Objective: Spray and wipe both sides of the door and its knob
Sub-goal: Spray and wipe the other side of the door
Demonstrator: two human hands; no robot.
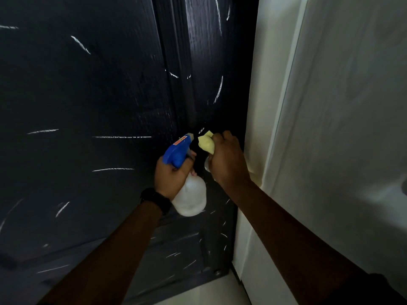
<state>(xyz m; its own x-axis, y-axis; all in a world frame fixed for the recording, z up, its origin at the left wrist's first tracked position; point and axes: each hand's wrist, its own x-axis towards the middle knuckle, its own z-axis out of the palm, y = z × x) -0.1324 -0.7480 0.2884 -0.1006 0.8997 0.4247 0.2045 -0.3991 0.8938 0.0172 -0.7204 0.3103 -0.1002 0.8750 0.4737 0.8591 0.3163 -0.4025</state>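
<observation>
The left hand (174,175) grips a spray bottle (191,198) close to the dark door (88,95). The right hand (228,160) clutches a yellow cloth (207,144) over the knob, which is hidden. Spraying now would likely wet the hand, not the knob.

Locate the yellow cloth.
Head view, near centre: the bunched yellow cloth is held in the right hand at the dark door, just right of the blue-topped white plastic spray bottle.

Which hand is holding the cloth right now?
The right hand grips the yellow cloth by the dark door; the left hand holds the blue-topped spray bottle.
</observation>
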